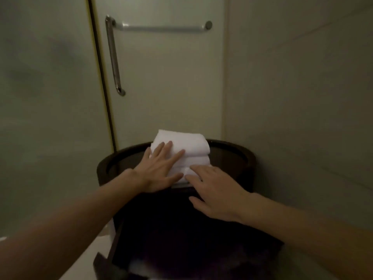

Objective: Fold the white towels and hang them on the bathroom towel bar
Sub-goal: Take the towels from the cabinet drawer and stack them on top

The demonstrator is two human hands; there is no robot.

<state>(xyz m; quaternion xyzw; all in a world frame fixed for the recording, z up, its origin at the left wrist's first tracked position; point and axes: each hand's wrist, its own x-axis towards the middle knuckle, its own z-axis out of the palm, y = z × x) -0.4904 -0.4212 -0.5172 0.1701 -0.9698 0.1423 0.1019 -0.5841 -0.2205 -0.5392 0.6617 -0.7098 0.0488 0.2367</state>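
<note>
Towels point(187, 144) are sitting folded in a white stack on the round dark desk point(245, 156), left hand point(161, 168) and right hand point(218, 195) pressing flat-fingered, likely smoothing creases, towel bar point(161, 28) hanging bare above.

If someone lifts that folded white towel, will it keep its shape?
Probably not: the folded white towel shows soft, rounded layers, so it would likely sag or unfold unless supported underneath. Lying flat under the left hand and right hand, it seems unlikely to roll.

dark round stand point(249, 158), glass door point(165, 81)
</note>
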